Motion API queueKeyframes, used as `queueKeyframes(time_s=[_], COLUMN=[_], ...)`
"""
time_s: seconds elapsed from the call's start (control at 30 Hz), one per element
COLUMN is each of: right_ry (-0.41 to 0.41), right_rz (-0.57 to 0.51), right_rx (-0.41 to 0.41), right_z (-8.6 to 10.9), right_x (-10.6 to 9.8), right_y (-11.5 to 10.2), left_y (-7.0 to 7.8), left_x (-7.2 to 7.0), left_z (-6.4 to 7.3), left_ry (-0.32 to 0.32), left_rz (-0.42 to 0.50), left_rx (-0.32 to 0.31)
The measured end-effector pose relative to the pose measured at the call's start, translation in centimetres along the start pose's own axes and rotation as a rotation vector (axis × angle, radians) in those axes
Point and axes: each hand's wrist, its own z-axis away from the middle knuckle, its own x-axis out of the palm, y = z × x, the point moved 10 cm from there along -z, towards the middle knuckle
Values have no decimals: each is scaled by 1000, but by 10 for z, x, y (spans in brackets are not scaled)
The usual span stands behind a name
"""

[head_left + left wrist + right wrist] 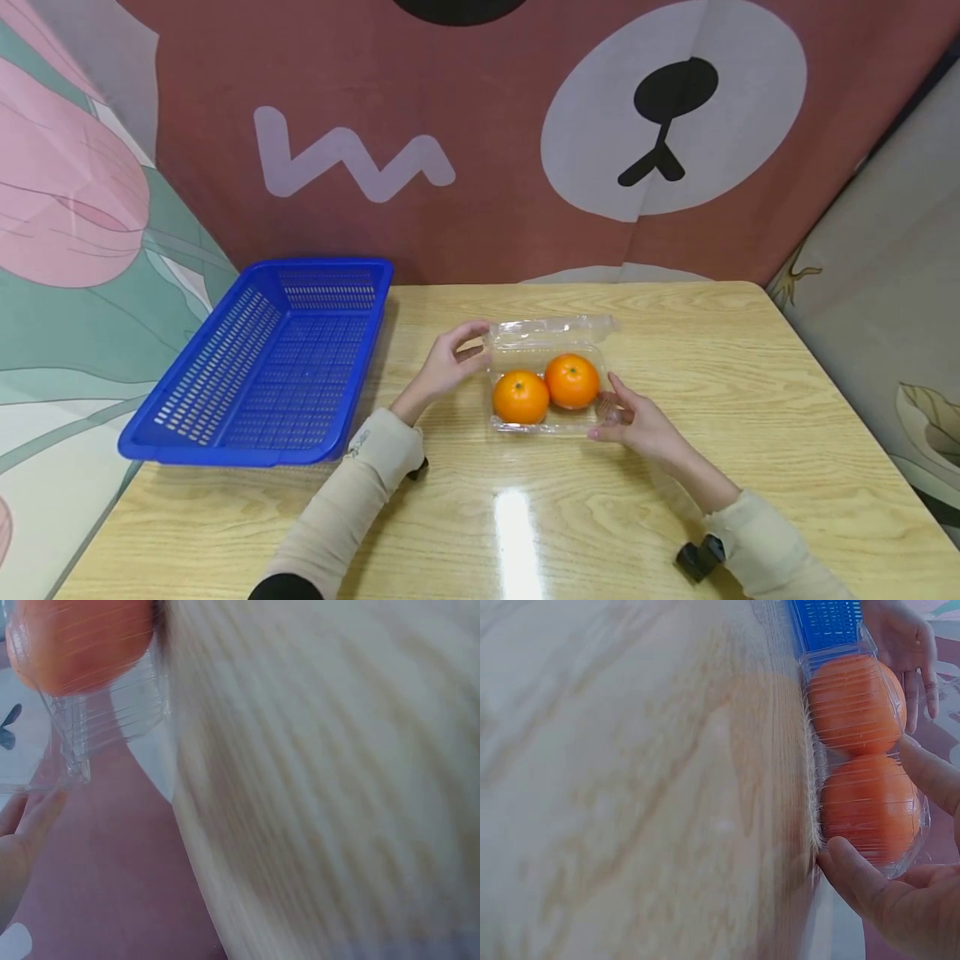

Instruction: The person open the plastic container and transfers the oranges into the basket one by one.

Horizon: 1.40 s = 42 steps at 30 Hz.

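A clear plastic clamshell container (551, 428) stands on the table with its lid (551, 331) tipped back toward the wall. Two oranges sit in the base, the left orange (521, 397) a little nearer me than the right orange (572, 381). My left hand (454, 360) is at the left end of the lid, fingertips touching its corner; in the left wrist view a finger (43, 817) reaches that edge. My right hand (637, 421) holds the container's right end between thumb and fingers, as the right wrist view also shows.
A blue plastic basket (360, 367) with slotted sides stands on the left of the wooden table (465, 533). Behind the table hangs a brown cloth (487, 225) with a cartoon bear face. Patterned cloths (885, 275) hang at both sides.
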Motion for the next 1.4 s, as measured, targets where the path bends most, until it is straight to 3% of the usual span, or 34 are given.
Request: queueKeyframes(time_s=[0.23, 0.37, 0.5, 0.7, 0.83, 1.1, 1.4], right_ry=[1, 0, 1, 0, 2, 1, -3], right_rz=[-5, -4, 2, 3, 6, -2, 1], right_rx=[5, 9, 7, 0, -3, -9, -13], right_z=[0, 0, 0, 0, 0, 0, 1], right_x=[0, 0, 0, 1, 0, 0, 2], right_y=[1, 2, 2, 2, 2, 1, -1], left_y=[19, 20, 18, 14, 6, -24, -24], left_x=[3, 5, 6, 6, 7, 10, 12], left_z=[8, 9, 7, 5, 3, -1, -6], left_ry=[-41, -51, -52, -48, -64, -151, -175], left_rz=[-81, -108, -69, 12, 19, -113, -167], left_rx=[-38, -65, -65, -77, -69, -121, -164])
